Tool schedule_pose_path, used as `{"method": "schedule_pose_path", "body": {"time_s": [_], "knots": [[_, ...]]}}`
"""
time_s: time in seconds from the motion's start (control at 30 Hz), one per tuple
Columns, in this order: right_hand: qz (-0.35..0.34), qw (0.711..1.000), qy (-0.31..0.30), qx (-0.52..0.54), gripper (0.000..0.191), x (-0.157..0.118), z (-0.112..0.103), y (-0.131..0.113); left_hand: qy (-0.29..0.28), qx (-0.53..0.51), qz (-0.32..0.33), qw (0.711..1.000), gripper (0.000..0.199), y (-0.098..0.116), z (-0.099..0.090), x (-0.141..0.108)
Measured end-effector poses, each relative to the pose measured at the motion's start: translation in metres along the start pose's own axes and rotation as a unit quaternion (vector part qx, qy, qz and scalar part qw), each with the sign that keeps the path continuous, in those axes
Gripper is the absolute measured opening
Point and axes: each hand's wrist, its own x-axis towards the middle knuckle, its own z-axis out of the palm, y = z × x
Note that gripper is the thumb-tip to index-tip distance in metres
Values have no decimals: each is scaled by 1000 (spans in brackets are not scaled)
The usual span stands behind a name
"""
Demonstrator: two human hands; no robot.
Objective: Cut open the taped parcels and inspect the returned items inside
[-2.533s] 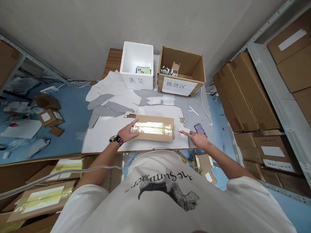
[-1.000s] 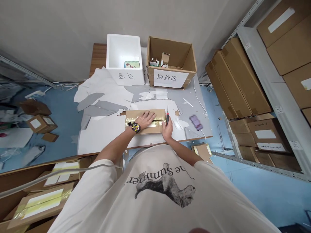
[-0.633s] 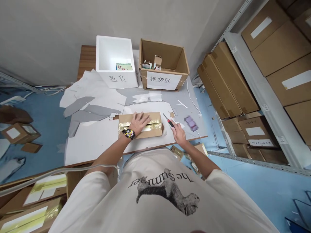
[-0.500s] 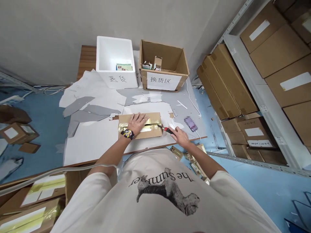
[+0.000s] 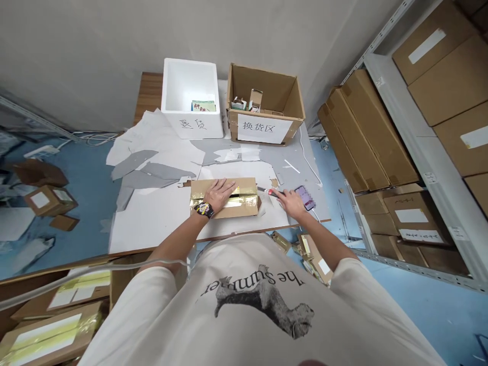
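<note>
My left hand [image 5: 219,195] lies flat on a cardboard parcel [image 5: 247,206] sealed with shiny gold tape, a colourful watch on its wrist. The parcel sits on a white sheet [image 5: 152,229] near the table's front edge. My right hand [image 5: 292,203] stands to the parcel's right and grips a small red-handled screwdriver [image 5: 271,192]. The screwdriver's thin shaft points left, its tip just off the parcel's right end. A phone [image 5: 304,197] lies just beyond my right hand.
A white foam box [image 5: 191,99] and an open cardboard box [image 5: 266,104] with small cartons stand at the table's far side, both with Chinese labels. Grey and white sheet scraps cover the table. Stacked cartons fill shelves at right; taped parcels lie at lower left.
My right hand has picked up the screwdriver and swung right of the parcel, the tool now lying flatter and pointing left. My left hand has moved onto the parcel's top and stays there.
</note>
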Motion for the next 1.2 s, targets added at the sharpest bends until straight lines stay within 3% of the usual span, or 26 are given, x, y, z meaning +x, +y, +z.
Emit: {"method": "schedule_pose_path", "body": {"time_s": [0.13, 0.23, 0.3, 0.4, 0.5, 0.63, 0.73, 0.8, 0.9, 1.07, 1.2], "knots": [[-8, 999, 4, 34, 61, 10, 3, 20, 3, 4, -5, 1000, 61, -2, -5, 5], [61, 990, 40, 120, 62, 14, 14, 27, 3, -7, -8, 1000, 54, -3, -11, 10], [108, 969, 84, 207, 63, 16, 18, 24, 2, -22, -3, 1000, 47, -1, -16, 12], [102, 929, 140, 327, 61, 31, 13, 3, -9, -45, 2, 999, 45, 14, -21, 7], [55, 906, 131, 398, 66, 63, 0, -32, -25, -51, -11, 998, 58, 38, -17, -1], [27, 912, 57, 406, 94, 105, -13, -66, -47, -37, -51, 997, 82, 65, -4, -4], [17, 915, 53, 399, 97, 120, -18, -71, -68, -19, -56, 996, 88, 74, 6, -2], [13, 917, 61, 395, 83, 119, -22, -62, -65, -12, -59, 996, 89, 77, 9, -3], [-2, 909, 62, 413, 53, 98, -29, -30, -44, -22, -57, 997, 86, 79, 10, -8], [-54, 893, -36, 446, 51, 37, -37, 34, -14, -38, -52, 998, 82, 80, 9, -13], [-60, 901, -90, 419, 48, 25, -36, 41, -7, -46, -47, 998, 80, 81, 13, -14]]}}
